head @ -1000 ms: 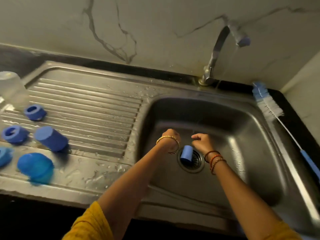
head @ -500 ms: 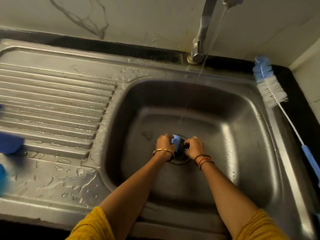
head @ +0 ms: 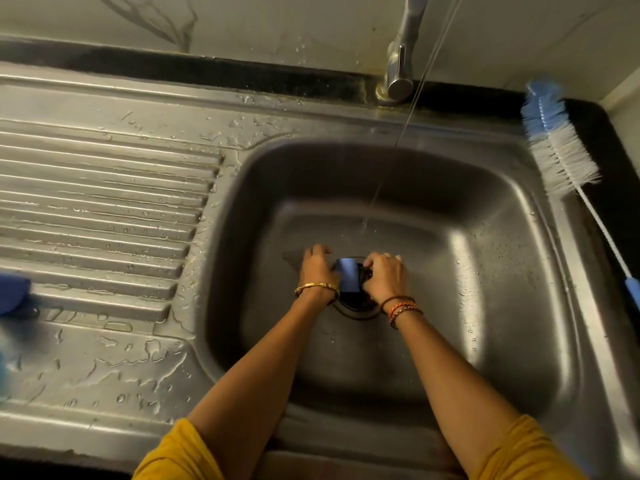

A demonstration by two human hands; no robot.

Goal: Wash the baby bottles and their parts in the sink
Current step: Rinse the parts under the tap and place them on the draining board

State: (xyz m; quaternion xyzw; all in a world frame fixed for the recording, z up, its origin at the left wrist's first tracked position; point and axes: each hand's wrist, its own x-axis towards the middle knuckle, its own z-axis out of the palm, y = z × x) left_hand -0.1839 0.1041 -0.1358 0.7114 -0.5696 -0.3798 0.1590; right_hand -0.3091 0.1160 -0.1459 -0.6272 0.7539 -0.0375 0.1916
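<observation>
Both forearms reach down and forward into the sink [head: 512,209], the backs of the hands turned up toward the camera. The left hand [head: 320,270] sits just left of the drain [head: 356,306], its fingers curled round the left side of a small blue bottle part [head: 349,274]. The right hand [head: 384,273] is close beside it on the right, fingers bent in and meeting the part's right edge above the drain; how firmly they pinch it cannot be told, since the fingertips are hidden under the knuckles. The blue part is held between the two hands, low in the basin, directly over the drain opening.

A thin stream of water [head: 398,140] falls from the tap [head: 400,64] and lands on the basin floor just behind the hands, not on the part. A bottle brush [head: 561,147] with blue and white bristles lies along the right rim of the sink, its handle running toward the near right corner. On the ribbed draining board [head: 104,202], wet with drops, another blue piece [head: 14,294] shows at the far left edge, blurred and cut off.
</observation>
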